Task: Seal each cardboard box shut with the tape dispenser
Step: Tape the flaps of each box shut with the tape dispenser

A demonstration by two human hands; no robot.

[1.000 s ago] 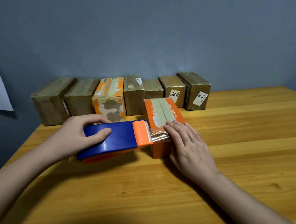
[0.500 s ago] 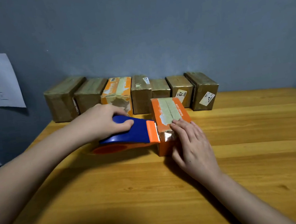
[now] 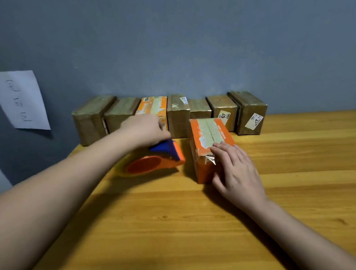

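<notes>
Change: the tape dispenser (image 3: 153, 159) has pulled left, off the orange box (image 3: 210, 140).
Left hand (image 3: 143, 129): fingers curled round the dispenser's blue handle.
Right hand (image 3: 235, 170): fingers straight, together, pressing the clear tape (image 3: 209, 159) onto the box's near end.
Table (image 3: 204, 231): box stands before a row of boxes (image 3: 170, 113).

Orange box (image 3: 210, 140) mid-frame, upright, clear tape on its near top edge. Blue/orange tape dispenser (image 3: 155, 160) just left, apart from it, tilted. Row of boxes (image 3: 168, 114) behind, along wall.
</notes>
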